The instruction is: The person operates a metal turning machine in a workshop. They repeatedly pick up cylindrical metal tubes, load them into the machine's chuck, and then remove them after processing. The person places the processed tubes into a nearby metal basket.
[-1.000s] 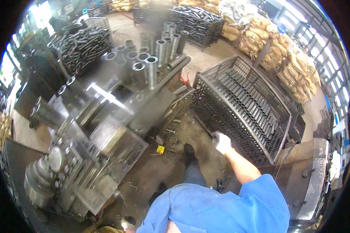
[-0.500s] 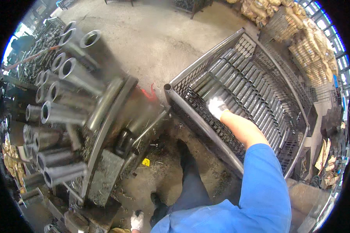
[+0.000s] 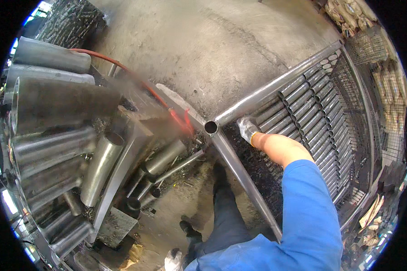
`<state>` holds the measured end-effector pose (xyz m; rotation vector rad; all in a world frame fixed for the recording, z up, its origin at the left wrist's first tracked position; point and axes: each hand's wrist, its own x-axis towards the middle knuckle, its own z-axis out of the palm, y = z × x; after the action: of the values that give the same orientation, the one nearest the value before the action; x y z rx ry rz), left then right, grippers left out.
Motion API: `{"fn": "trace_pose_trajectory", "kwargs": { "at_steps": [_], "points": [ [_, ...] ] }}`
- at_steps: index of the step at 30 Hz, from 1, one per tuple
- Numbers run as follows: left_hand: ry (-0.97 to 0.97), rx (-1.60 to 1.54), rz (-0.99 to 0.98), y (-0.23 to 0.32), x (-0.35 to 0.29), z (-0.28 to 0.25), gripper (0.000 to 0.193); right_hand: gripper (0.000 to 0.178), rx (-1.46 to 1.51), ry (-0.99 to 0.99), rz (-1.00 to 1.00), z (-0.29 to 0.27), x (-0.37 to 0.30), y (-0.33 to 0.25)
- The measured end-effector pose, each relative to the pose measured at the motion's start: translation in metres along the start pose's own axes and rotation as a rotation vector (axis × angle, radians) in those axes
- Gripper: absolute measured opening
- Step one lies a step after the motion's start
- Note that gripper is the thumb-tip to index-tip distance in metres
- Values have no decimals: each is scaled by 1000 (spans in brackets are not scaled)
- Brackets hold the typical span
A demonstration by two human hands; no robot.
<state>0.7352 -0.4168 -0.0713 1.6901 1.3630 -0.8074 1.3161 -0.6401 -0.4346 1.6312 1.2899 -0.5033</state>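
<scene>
My right hand [image 3: 247,128], in a white glove, reaches into the metal crate [image 3: 239,158]. It is at the left end of the stacked metal tubes [image 3: 307,108], touching or just above them. Its fingers are blurred and partly hidden, so whether it grips a tube does not show. At the bottom edge, beside my leg, hangs my left hand [image 3: 172,260], also in a white glove. It is cut off by the frame and its fingers do not show clearly. The tubes lie in close rows in the crate.
Large metal pipes [image 3: 63,106] are stacked at the left. A shorter pipe [image 3: 101,169] leans against a steel beam [image 3: 122,167]. An orange-red hose [image 3: 144,86] crosses behind them. Wire mesh cages [image 3: 389,95] stand at the far right.
My right hand has moved from over the tubes to their left end, lower toward the crate's corner post. The view has shifted closer to the crate corner and the pipes. My left hand stays low.
</scene>
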Motion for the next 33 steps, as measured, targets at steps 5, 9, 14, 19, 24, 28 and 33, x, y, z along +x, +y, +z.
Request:
{"fn": "trace_pose_trajectory", "kwargs": {
  "at_steps": [5, 9, 14, 19, 24, 28, 33],
  "points": [
    [-107, -170, -281, 15, 6, 2, 44, 39, 1, -104, 173, 12, 17, -6],
    [-33, -98, -104, 26, -11, 12, 50, 29, 4, -76, 317, 6, 12, 13],
    [-40, -64, -99, 40, -4, -4, 49, 25, -75, -115, 440, 76, 56, -5],
    [81, -22, -78, -5, -5, 13, 36, 36, 529, 55, 122, 20, -19, 77],
    [41, 151, 61, -28, 20, 9, 38, 41, 877, 302, 454, 33, -112, 126],
    [65, 139, 186, -36, 24, 1, 37, 29, 1067, 723, 714, -63, -261, 139],
    [66, 205, 404, -63, 34, -9, 39, 16, 981, 843, 616, -187, -436, 109]
  ]
}}
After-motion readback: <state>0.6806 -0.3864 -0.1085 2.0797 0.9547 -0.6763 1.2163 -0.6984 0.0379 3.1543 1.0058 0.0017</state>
